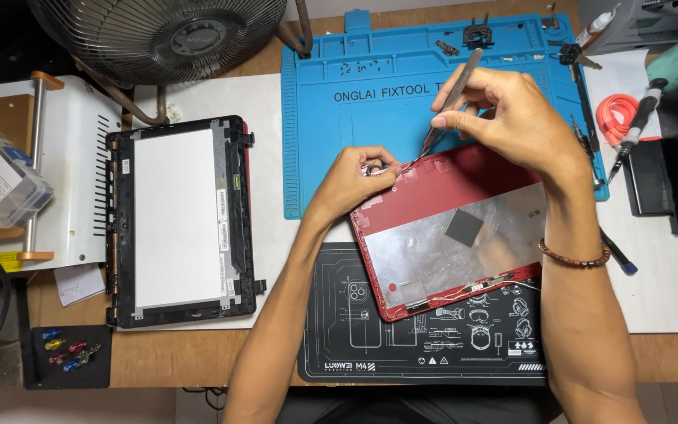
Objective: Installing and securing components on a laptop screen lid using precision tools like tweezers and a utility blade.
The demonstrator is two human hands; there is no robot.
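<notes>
With the red laptop lid shell [464, 228] lying inner face up across the blue silicone repair mat [370, 133] and the black work mat [425, 338], I judge the step in hand to be fine work at the shell's upper left corner, where both hands meet. My left hand [355, 177] rests on that corner with fingertips pressed together on a small part I cannot make out; it seems to be pinching something against the rim. My right hand [512, 118] pinches a pair of metal tweezers [447, 106], thumb and forefinger closed on the shaft, with the tips angled down to just beside the left fingertips. Silver foil shielding [441, 251] with a dark square pad covers most of the shell's inside, and thin cables run along its lower edge. The removed display panel in its black bezel [178, 220] lies well apart to the left, face up on a white sheet. A screwdriver [637, 118] lies to the right of the blue mat, and a fan [158, 35] stands at the top left. As I read it, the next move calls for a steady, small tweezer motion at the corner, with the left hand bracing the shell so it does not slide on the mats.
</notes>
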